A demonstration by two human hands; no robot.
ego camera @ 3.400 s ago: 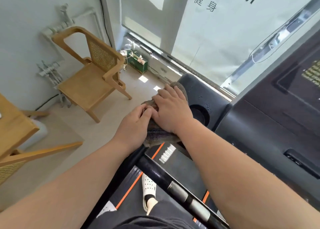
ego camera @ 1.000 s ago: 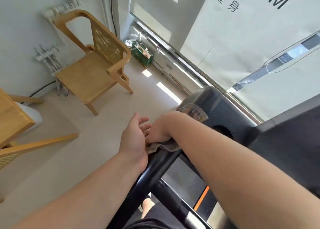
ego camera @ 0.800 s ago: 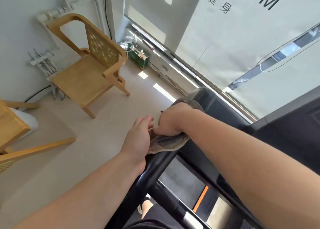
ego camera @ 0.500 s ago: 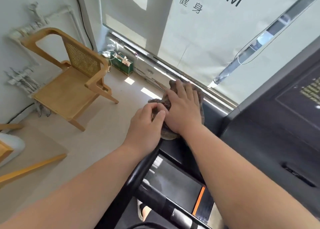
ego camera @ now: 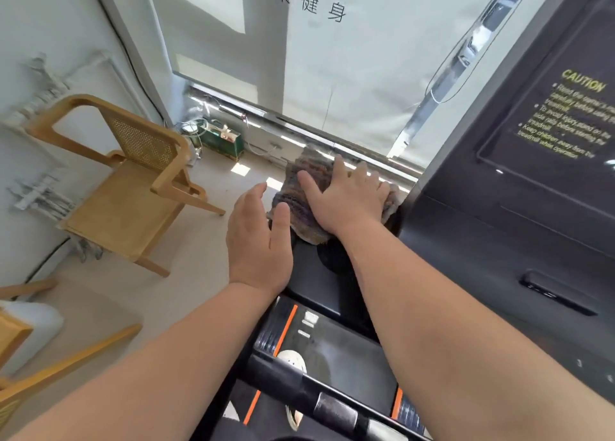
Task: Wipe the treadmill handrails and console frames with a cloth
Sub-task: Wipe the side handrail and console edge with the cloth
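Note:
A grey-brown striped cloth (ego camera: 301,187) lies on the far end of the treadmill's black left console tray (ego camera: 309,274). My right hand (ego camera: 347,197) presses flat on top of the cloth, fingers spread, beside the console's edge. My left hand (ego camera: 259,240) hovers flat over the tray's left edge, fingers extended and holding nothing, its thumb close to the cloth's near corner. A round cup holder (ego camera: 332,257) shows between my wrists. The dark console panel (ego camera: 519,187) with a yellow caution label rises on the right. The black front handlebar (ego camera: 299,385) crosses below my arms.
A wooden cane-back chair (ego camera: 133,187) stands on the floor to the left, and a second wooden chair (ego camera: 50,367) sits at the lower left. A green box (ego camera: 223,139) with cables lies by the window sill. My white shoe (ego camera: 293,360) is on the treadmill deck.
My left hand has let go of the cloth's edge and opened flat. My right hand has pushed the cloth a little farther along the tray toward the window.

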